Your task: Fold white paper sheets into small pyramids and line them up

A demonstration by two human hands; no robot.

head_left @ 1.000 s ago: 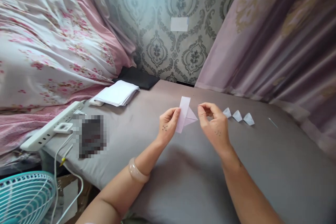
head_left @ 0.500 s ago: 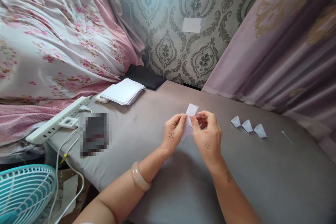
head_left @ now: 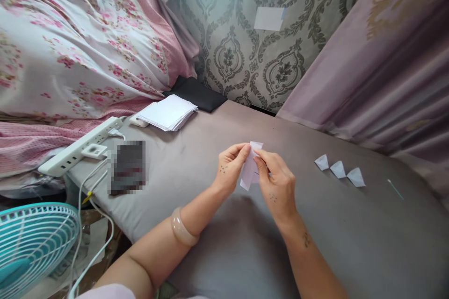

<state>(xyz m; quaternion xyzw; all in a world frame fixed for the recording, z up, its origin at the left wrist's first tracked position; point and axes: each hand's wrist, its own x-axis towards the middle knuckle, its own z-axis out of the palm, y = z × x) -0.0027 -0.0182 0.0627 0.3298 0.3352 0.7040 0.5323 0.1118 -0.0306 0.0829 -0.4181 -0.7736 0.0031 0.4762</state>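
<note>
Between my two hands is a narrow folded piece of white paper (head_left: 249, 171), held upright above the grey surface. My left hand (head_left: 232, 167) pinches its upper left edge between thumb and fingers. On the other side, my right hand (head_left: 277, 180) grips the paper's right edge with thumb and bent forefinger. A short dark line shows on the paper near the right fingers. To the right lie three small folded paper pieces (head_left: 338, 169) in a slanting row. Beyond them rests a thin cotton swab (head_left: 395, 189).
A stack of white paper (head_left: 167, 111) lies at the back left, beside a dark flat folder (head_left: 198, 93). Along the left edge are a power strip (head_left: 80, 145), a blurred-out dark object (head_left: 128, 168) and white cables (head_left: 81, 215). A turquoise fan (head_left: 35, 247) stands at lower left.
The paper is turned so its long strip hangs lower between my hands. My right fingers have curled in closer to its edge. The whole view has shifted slightly.
</note>
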